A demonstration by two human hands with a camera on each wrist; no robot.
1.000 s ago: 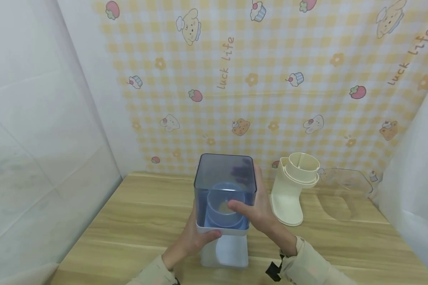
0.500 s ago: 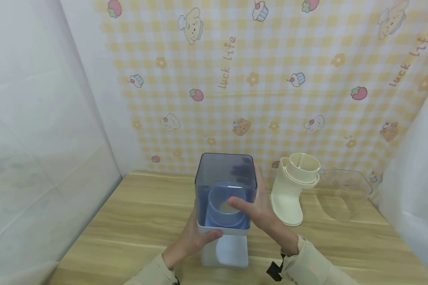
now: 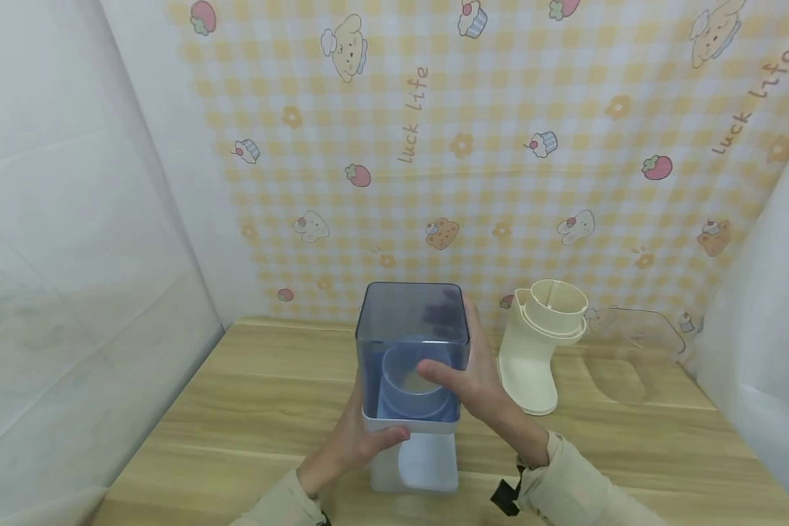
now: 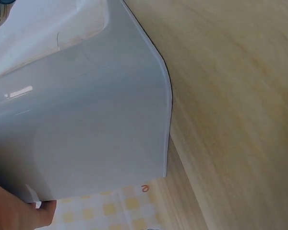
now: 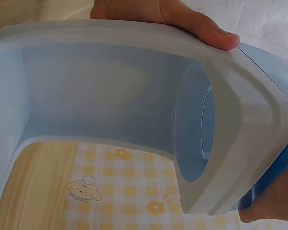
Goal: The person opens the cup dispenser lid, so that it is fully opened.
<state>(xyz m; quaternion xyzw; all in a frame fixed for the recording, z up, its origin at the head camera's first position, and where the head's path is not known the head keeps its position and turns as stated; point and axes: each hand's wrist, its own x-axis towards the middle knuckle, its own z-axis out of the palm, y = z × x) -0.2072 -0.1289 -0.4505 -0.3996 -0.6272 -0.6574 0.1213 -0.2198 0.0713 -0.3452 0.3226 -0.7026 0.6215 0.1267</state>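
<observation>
In the head view, a pale blue-white dispenser [image 3: 429,462] stands upright on the wooden table, a see-through blue square tank [image 3: 408,310] on top. A round collar shows through the tank's wall. My left hand [image 3: 360,438] grips the left side below the tank, thumb along the white front rim. The right hand [image 3: 476,380] holds the tank's right side, its thumb across the front face; its other fingers are partly hidden behind. The right wrist view shows the hollow C-shaped stand [image 5: 96,86] with an oval opening. Up close in the left wrist view is the smooth stand wall [image 4: 96,129].
To the right stands a cream dispenser base [image 3: 532,351] with a round open collar on top. Beside it a clear plastic container [image 3: 621,365] lies on the table. A yellow checked cloth [image 3: 342,212] hangs behind, with white sheets at both sides.
The head view shifts very slightly. Both hands keep the same hold, and the dispenser stays in place.
</observation>
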